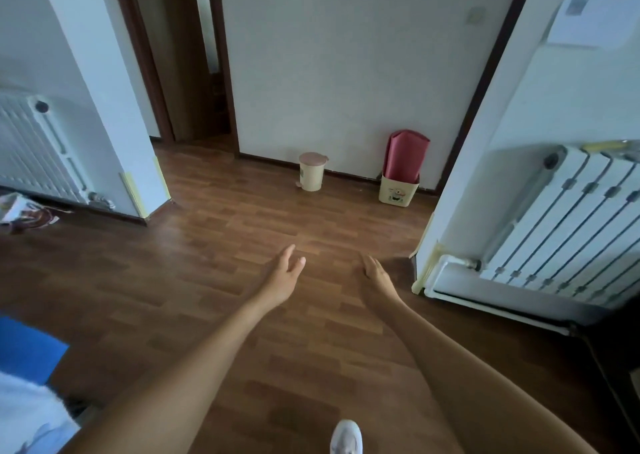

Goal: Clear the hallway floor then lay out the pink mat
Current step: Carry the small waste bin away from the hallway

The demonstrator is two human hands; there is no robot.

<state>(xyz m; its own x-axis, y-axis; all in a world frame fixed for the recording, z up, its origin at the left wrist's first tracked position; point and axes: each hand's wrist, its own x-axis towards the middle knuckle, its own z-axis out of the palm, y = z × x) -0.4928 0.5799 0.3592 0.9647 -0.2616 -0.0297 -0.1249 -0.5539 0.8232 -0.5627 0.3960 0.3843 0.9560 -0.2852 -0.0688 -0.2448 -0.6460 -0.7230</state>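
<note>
The pink mat [405, 155] stands rolled up in a cream bin [398, 192] against the far hallway wall, right of centre. A small cream pedal bin with a pink lid [311, 171] stands on the wooden floor [225, 218] to its left. My left hand [282, 275] and my right hand [375, 275] reach forward over the floor, fingers straight, holding nothing. Both hands are well short of the bins.
White radiators line the left wall [38, 148] and the right wall [557, 228]. A wall corner with yellow tape [138, 190] juts out on the left. A dark doorway [194, 72] opens at the back. A blue mat edge [24, 346] and a bag [24, 211] lie at the left. My shoe [346, 436] is at the bottom.
</note>
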